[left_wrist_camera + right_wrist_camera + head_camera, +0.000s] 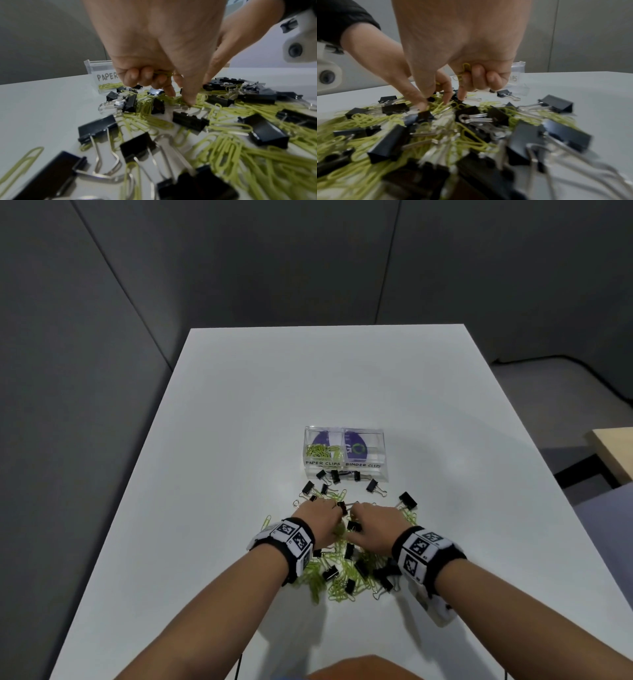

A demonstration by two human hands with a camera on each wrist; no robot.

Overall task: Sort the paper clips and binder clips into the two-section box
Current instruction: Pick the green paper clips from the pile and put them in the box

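A clear two-section box (346, 467) stands beyond the pile, lettered PAPER CLIPS on the left and BINDER CLIPS on the right. Yellow-green paper clips (322, 450) lie in its left section. A mixed pile of yellow-green paper clips (337, 587) and black binder clips (407, 499) covers the table in front of it. My left hand (318, 522) and right hand (373, 525) hover side by side over the pile. The left hand (179, 98) holds paper clips (163, 73) under curled fingers, thumb and index finger down in the pile. The right hand (443, 97) likewise grips paper clips (464, 71).
The white table (239, 405) has dark grey walls behind and to the left. A wooden surface (613, 453) sits off the right edge. Several binder clips (335, 475) lie right against the box's front wall. The box (99, 73) (518, 70) shows in both wrist views.
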